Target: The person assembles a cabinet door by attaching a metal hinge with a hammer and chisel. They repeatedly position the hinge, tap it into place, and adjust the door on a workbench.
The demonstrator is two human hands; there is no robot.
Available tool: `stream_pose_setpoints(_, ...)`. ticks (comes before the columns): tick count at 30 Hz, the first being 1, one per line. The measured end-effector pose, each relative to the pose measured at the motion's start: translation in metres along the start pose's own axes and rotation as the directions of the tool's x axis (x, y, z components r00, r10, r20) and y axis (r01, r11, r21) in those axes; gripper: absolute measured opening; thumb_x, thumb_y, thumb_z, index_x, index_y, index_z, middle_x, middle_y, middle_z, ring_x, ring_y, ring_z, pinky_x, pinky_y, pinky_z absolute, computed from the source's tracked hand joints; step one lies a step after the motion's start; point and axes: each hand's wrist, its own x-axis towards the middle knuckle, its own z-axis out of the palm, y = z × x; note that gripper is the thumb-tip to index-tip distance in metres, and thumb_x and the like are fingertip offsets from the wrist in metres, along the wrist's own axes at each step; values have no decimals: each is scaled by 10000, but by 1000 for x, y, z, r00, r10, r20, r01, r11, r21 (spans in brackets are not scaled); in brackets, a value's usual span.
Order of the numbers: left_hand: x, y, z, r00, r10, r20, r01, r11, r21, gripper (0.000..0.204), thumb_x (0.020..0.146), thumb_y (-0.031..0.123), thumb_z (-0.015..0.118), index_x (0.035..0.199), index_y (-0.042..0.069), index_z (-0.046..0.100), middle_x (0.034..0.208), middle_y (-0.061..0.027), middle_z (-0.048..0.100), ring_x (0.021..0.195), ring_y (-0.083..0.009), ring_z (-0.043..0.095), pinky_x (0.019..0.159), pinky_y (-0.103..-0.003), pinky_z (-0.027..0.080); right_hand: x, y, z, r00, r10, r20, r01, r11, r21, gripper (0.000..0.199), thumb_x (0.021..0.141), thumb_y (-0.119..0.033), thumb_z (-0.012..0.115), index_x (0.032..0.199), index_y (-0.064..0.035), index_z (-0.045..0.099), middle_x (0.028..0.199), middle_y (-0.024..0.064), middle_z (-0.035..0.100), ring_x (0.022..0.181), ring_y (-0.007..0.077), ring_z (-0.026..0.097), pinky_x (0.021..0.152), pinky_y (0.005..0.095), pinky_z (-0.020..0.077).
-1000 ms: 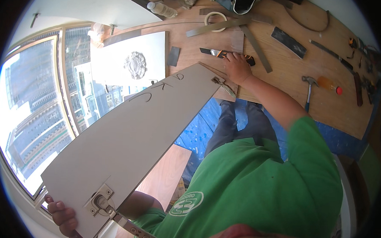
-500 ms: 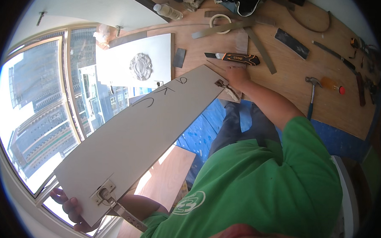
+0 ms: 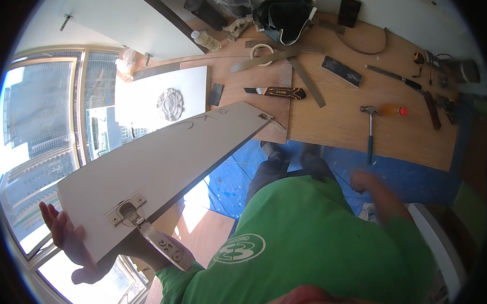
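Observation:
A long white cabinet door panel (image 3: 163, 154) slants from the lower left up to the wooden worktop, with pencil marks near its far end. My left hand (image 3: 69, 239) holds up its near end, fingers stretched along the edge and thumb lower down. Close to that hand, a metal cup hinge (image 3: 127, 212) is fixed to the panel, its arm sticking out over my forearm. A second hinge (image 3: 269, 119) is at the far corner. Off the panel, my right hand (image 3: 362, 181) hangs beside my right hip with curled fingers; what is inside them, if anything, is hidden.
On the worktop (image 3: 330, 123) lie a utility knife (image 3: 278, 92), hammer (image 3: 369, 132), masking tape roll (image 3: 262, 55), metal strips and a sanding block (image 3: 341, 71). A white board (image 3: 143, 95) with a lump of grey putty (image 3: 170, 104) is beside the window. Blue sheeting (image 3: 221, 189) covers the floor.
My right hand has left the panel's far corner and moved down and right, to beside my hip. My left hand's fingers have straightened at the near end, and the panel has tilted.

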Motion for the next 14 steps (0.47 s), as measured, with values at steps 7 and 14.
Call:
stream_pose_setpoints(7,4,0,41,973,186,-139,-181,982,48,941,974,669,-60,957,50,649,1016,-174,659,1042,-400,671,988,-583,528,51,125,107,980,191,55,-196,976,97,224,868,-67,528,755,44,686,727,183,703,579,255,686,508,408,533)
stream_pose_setpoints(14,4,-4,48,979,201,-32,-203,974,-102,1017,863,836,12,1069,36,605,1081,-163,622,1060,-376,666,901,-575,564,76,129,108,937,129,-325,34,891,453,286,904,-117,495,765,36,692,749,191,713,559,270,683,487,419,538)
